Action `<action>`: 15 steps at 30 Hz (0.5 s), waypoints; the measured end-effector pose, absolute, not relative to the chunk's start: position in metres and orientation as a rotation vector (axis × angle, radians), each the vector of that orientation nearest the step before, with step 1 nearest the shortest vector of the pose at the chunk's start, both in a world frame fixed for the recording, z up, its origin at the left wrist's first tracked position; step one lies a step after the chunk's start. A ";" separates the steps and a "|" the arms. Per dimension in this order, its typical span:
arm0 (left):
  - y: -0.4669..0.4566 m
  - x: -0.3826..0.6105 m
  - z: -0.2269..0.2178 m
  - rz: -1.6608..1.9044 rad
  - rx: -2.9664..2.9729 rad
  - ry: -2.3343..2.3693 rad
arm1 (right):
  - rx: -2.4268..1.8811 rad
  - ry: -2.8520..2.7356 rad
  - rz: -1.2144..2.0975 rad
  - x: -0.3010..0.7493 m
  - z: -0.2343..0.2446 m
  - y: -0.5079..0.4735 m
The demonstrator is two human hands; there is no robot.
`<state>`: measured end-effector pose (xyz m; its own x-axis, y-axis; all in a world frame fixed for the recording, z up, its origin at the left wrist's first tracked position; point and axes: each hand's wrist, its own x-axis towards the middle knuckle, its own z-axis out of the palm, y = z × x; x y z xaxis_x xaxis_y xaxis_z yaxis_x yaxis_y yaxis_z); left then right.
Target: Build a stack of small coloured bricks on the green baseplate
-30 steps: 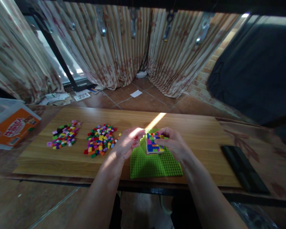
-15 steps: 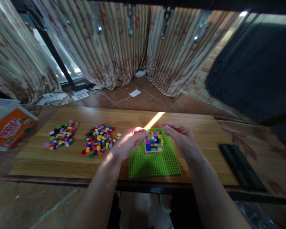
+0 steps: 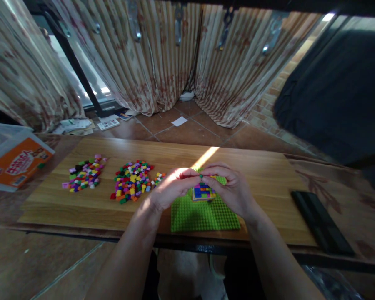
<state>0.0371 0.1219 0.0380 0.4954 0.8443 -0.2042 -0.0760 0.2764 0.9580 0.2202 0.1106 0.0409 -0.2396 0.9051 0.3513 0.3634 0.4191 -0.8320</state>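
Observation:
My left hand [image 3: 175, 186] and my right hand [image 3: 233, 188] meet fingertip to fingertip over a block of stacked colourful toy bricks [image 3: 200, 193]. Between the pinched tips shows a tiny dark green brick [image 3: 201, 176], touched from both sides. The stack sits on the far half of a green studded baseplate [image 3: 206, 218]; my fingers hide most of its top. Blue, purple, orange and yellow pieces show along its near side.
On the wooden table [image 3: 90, 212], a large pile of loose bricks [image 3: 133, 180] lies left of the baseplate, with another pile [image 3: 86, 173] farther left. A clear box with an orange label [image 3: 20, 164] stands at the left end. A dark flat object [image 3: 321, 221] lies at the right.
My hands have come together over the stack, the right moving left until the fingertips met at the small green brick. The whole view has shifted slightly.

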 end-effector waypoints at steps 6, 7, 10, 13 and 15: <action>0.120 0.039 0.038 0.714 1.103 0.848 | -1.047 -1.858 0.734 0.228 0.041 0.112; 0.120 0.039 0.038 0.708 1.100 0.854 | -1.041 -1.863 0.721 0.231 0.042 0.112; 0.122 0.039 0.037 0.733 1.073 0.909 | -1.043 -1.855 0.724 0.242 0.042 0.114; 0.125 0.038 0.035 0.831 1.005 1.020 | -1.065 -1.891 0.752 0.250 0.040 0.115; 0.125 0.038 0.034 0.876 0.988 1.097 | -1.083 -1.946 0.737 0.252 0.038 0.115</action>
